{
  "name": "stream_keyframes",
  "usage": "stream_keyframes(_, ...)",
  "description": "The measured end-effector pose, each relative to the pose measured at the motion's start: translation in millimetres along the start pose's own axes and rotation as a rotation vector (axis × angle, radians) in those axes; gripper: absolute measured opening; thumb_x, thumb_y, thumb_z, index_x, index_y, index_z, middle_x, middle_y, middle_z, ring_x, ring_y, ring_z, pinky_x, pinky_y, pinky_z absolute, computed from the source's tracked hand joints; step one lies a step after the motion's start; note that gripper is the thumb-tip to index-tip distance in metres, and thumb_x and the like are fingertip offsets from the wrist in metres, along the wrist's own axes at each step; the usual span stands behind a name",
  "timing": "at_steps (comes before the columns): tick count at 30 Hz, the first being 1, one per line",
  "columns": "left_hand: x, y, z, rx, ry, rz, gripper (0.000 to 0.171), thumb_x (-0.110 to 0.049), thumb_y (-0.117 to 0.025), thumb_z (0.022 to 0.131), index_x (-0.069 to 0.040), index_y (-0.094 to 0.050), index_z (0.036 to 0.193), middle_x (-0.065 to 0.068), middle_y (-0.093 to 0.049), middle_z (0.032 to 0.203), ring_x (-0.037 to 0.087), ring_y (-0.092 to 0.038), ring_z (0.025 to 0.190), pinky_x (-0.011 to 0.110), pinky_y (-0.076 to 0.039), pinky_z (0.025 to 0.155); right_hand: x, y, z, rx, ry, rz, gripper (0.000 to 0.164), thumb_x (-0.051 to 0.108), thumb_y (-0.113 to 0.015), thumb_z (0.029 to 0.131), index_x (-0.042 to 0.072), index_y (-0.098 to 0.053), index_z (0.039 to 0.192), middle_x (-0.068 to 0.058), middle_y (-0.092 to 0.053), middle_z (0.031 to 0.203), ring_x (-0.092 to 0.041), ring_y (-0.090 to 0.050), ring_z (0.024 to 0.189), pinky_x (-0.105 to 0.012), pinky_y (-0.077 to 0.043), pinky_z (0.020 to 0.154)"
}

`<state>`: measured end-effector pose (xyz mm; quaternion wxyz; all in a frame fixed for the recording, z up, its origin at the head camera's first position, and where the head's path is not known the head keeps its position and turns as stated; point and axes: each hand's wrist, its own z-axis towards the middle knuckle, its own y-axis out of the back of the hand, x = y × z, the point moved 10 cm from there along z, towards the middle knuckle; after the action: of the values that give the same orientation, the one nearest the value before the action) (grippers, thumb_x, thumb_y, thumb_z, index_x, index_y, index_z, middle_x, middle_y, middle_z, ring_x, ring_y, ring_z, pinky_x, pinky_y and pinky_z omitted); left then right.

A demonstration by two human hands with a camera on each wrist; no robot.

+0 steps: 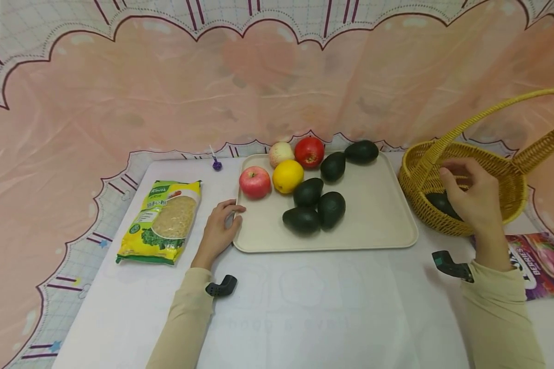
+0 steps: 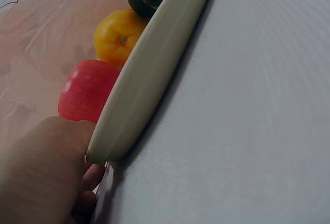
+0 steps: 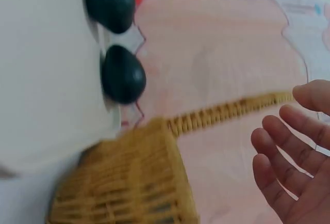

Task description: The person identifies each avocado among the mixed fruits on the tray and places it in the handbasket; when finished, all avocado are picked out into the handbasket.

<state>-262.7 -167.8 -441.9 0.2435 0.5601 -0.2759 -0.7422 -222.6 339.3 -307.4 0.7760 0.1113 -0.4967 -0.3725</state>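
A cream tray [image 1: 374,215] holds several dark green avocados [image 1: 331,210], a red apple [image 1: 255,182], a yellow citrus-like fruit [image 1: 288,177], a pale round fruit [image 1: 281,154] and a red pomegranate-like fruit [image 1: 309,152]. At the tray's left edge, my left hand [image 1: 219,228] grips the rim, thumb and fingers on either side in the left wrist view. Over the wicker basket [image 1: 413,187] on the right hovers my right hand [image 1: 477,192], empty, fingers loosely bent and apart in the right wrist view. A dark avocado [image 1: 440,204] lies inside the basket, partly hidden by that hand.
Left of the tray lies a yellow-green food packet [image 1: 161,223]. Behind it sits a small purple object [image 1: 217,165]. A purple berry packet [image 1: 547,264] lies by my right forearm. The basket's tall handle [image 1: 485,115] arches over its opening.
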Motion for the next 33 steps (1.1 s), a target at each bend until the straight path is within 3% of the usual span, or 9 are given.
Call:
stream_keyframes(4, 1.2, -0.2, -0.4, 0.006, 0.012, 0.013, 0.042, -0.013, -0.056, 0.091, -0.010, -0.050, 0.133, 0.013, -0.053, 0.130, 0.030, -0.045, 0.125, 0.050, -0.030, 0.106, 18.7, -13.1, -2.4, 0.015, 0.084, 0.034, 0.025, 0.015, -0.061, 0.090, 0.001, -0.063, 0.110, 0.030, -0.054, 0.096, 0.012, -0.052, 0.088, -0.006, -0.038, 0.075)
stream_keyframes(8, 2.6, -1.1, -1.1, 0.015, 0.027, 0.010, 0.049, -0.014, -0.055, 0.092, -0.010, -0.043, 0.139, 0.013, -0.053, 0.129, 0.029, -0.045, 0.124, 0.049, -0.029, 0.106, 29.0, -31.6, -4.8, 0.050, 0.160, 0.038, 0.020, 0.010, -0.062, 0.088, -0.001, -0.064, 0.105, 0.027, -0.055, 0.093, 0.013, -0.052, 0.084, -0.005, -0.039, 0.072)
stream_keyframes(13, 3.1, -1.0, 0.0, 0.013, 0.043, 0.023, 0.051, -0.014, -0.056, 0.091, -0.007, -0.042, 0.140, 0.012, -0.054, 0.124, 0.025, -0.050, 0.107, 0.043, -0.035, 0.096, 31.7, -63.1, -10.9, 0.166, 0.176, 0.028, 0.021, 0.009, -0.064, 0.087, 0.001, -0.063, 0.106, 0.003, -0.063, 0.094, 0.012, -0.051, 0.082, -0.005, -0.041, 0.071)
stream_keyframes(17, 3.0, 0.9, 1.1, 0.006, 0.063, 0.040, 0.054, -0.015, -0.056, 0.090, -0.004, -0.042, 0.140, 0.011, -0.053, 0.119, 0.021, -0.049, 0.088, 0.036, -0.035, 0.081, 33.7, -90.2, -18.0, 0.283, 0.160, 0.022, 0.026, 0.012, -0.063, 0.089, 0.003, -0.060, 0.113, -0.011, -0.063, 0.103, -0.003, -0.056, 0.091, -0.008, -0.042, 0.074)
stream_keyframes(21, 3.5, 1.7, 0.9, -0.001, 0.080, 0.054, 0.051, -0.016, -0.057, 0.090, -0.002, -0.046, 0.138, 0.010, -0.053, 0.108, 0.019, -0.046, 0.079, 0.032, -0.032, 0.073, 43.6, -116.7, -27.9, 0.386, 0.210, 0.023, 0.035, 0.013, -0.064, 0.089, 0.005, -0.056, 0.122, -0.010, -0.060, 0.116, -0.021, -0.057, 0.106, -0.020, -0.048, 0.078)
stream_keyframes(24, 3.5, 3.0, 1.2, -0.005, 0.084, 0.059, 0.048, -0.016, -0.057, 0.090, -0.002, -0.049, 0.136, 0.010, -0.053, 0.100, 0.019, -0.045, 0.078, 0.031, -0.032, 0.071, 52.7, -137.0, -37.4, 0.470, 0.263, 0.025, 0.044, 0.013, -0.062, 0.090, 0.008, -0.050, 0.132, -0.009, -0.053, 0.130, -0.025, -0.052, 0.118, -0.035, -0.050, 0.084)
stream_keyframes(28, 3.3, 3.9, 1.2, -0.009, 0.089, 0.054, 0.047, -0.015, -0.058, 0.090, -0.002, -0.050, 0.135, 0.010, -0.052, 0.093, 0.020, -0.046, 0.078, 0.031, -0.034, 0.071, 56.8, -160.5, -50.3, 0.599, 0.257, 0.013, 0.055, 0.011, -0.056, 0.092, 0.018, -0.039, 0.143, -0.005, -0.036, 0.149, -0.025, -0.038, 0.134, -0.046, -0.043, 0.099)
stream_keyframes(33, 3.6, 3.2, 1.2, -0.003, 0.096, 0.057, 0.047, -0.015, -0.058, 0.090, -0.002, -0.050, 0.136, 0.009, -0.051, 0.092, 0.019, -0.046, 0.079, 0.031, -0.034, 0.071, 56.5, -176.5, -62.2, 0.703, 0.225, -0.036, 0.058, 0.012, -0.056, 0.091, 0.021, -0.037, 0.145, -0.005, -0.030, 0.152, -0.028, -0.029, 0.140, -0.052, -0.029, 0.110)
